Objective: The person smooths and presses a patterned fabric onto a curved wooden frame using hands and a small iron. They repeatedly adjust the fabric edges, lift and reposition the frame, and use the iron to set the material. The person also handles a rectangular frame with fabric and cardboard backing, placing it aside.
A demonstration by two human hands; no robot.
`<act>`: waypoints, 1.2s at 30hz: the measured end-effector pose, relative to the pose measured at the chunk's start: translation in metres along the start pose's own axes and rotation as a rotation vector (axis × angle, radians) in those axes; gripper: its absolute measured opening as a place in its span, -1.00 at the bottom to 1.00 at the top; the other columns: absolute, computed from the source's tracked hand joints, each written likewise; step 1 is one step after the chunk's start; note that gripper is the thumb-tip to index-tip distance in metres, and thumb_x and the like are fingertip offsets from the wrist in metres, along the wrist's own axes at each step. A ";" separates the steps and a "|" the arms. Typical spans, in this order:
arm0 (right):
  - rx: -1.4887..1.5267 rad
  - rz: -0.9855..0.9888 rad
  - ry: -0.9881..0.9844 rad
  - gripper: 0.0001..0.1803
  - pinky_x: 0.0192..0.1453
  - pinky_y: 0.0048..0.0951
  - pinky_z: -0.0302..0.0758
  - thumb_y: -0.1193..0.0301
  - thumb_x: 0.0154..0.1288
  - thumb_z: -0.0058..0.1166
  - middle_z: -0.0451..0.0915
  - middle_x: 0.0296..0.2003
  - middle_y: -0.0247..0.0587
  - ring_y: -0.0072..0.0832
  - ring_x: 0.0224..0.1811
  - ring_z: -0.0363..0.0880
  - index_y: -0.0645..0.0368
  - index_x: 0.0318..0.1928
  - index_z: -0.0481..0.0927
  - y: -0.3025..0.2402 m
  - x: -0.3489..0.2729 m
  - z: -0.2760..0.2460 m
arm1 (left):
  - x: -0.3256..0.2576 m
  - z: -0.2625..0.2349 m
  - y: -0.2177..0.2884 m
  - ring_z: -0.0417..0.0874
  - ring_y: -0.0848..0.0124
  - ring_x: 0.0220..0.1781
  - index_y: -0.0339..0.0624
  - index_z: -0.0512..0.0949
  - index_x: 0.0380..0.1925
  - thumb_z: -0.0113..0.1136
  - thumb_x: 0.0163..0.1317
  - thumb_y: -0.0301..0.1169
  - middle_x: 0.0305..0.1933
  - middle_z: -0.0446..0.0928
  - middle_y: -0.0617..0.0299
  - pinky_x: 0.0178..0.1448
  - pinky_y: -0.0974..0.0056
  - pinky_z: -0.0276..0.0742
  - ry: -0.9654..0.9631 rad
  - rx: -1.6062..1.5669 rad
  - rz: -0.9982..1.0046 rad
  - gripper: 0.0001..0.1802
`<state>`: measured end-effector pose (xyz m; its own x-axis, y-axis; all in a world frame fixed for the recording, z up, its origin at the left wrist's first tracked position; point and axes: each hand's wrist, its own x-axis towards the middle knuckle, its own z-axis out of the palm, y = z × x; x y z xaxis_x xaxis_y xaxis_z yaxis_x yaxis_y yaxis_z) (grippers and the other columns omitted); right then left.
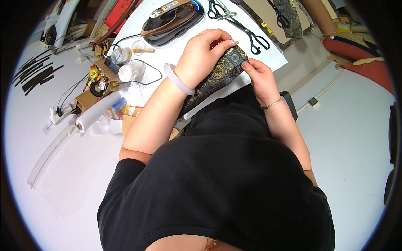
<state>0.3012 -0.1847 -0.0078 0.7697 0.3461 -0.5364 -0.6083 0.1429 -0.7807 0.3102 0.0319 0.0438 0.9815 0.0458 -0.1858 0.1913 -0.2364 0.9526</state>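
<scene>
A dark brocade fabric piece (220, 72) with gold and blue-grey patterns stretches between my hands, over the near edge of the white work table. My left hand (206, 49) lies across its far left side, thumb and fingers closed on the upper edge. At the far right corner, my right hand (261, 79) pinches the fabric between thumb and fingers. The left fingertips are partly hidden behind the cloth. Just beyond my right hand rests a pair of black-handled scissors (251, 39). A brown and black iron (171, 19) sits on its base beyond my left hand.
Left of my left arm stand a white-lidded jar (130, 72) and a glass jar (121, 54), with a small brush (144, 50) nearby. A black cord loops around them. A white roll (98, 112) lies farther left. More patterned fabric (299, 21) hangs over the far right table edge.
</scene>
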 end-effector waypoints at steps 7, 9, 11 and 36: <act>-0.230 -0.033 0.117 -0.78 0.00 -0.62 0.50 0.36 0.46 0.38 0.75 -0.24 -0.44 -0.73 -0.17 0.59 0.29 -0.08 0.78 -0.030 -0.029 0.013 | 0.000 -0.005 -0.002 0.65 0.56 -0.19 -0.28 0.72 -0.13 0.38 0.44 -0.36 -0.25 0.71 0.28 -0.05 0.40 0.59 -0.065 -0.175 -0.028 -0.81; -0.345 -0.106 0.186 -0.79 -0.12 -0.64 0.48 0.37 0.42 0.42 0.73 -0.33 -0.46 -0.77 -0.26 0.54 0.30 -0.17 0.77 -0.040 -0.042 0.020 | -0.001 -0.004 -0.003 0.63 0.58 -0.18 -0.28 0.72 -0.12 0.37 0.45 -0.36 -0.26 0.71 0.31 -0.05 0.41 0.58 -0.095 -0.193 -0.007 -0.81; -0.370 -0.088 0.232 -0.80 -0.14 -0.65 0.47 0.38 0.40 0.44 0.73 -0.33 -0.46 -0.77 -0.27 0.54 0.30 -0.19 0.77 -0.048 -0.053 0.029 | -0.001 -0.002 -0.004 0.63 0.59 -0.18 -0.28 0.72 -0.11 0.36 0.46 -0.35 -0.26 0.70 0.33 -0.04 0.41 0.57 -0.127 -0.221 0.021 -0.80; -0.126 0.008 0.231 -0.40 0.09 -0.62 0.57 0.55 0.40 0.38 0.77 -0.07 -0.16 -0.61 -0.07 0.69 0.48 0.38 0.49 -0.053 -0.043 0.035 | 0.014 -0.021 -0.014 0.64 0.59 -0.06 -0.32 0.67 0.03 0.33 0.49 -0.36 -0.10 0.70 0.34 0.09 0.40 0.59 -0.185 -0.051 -0.025 -0.74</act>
<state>0.2935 -0.1752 0.0678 0.7978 0.1233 -0.5901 -0.5965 0.0199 -0.8023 0.3209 0.0565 0.0334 0.9606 -0.1299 -0.2459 0.2197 -0.1874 0.9574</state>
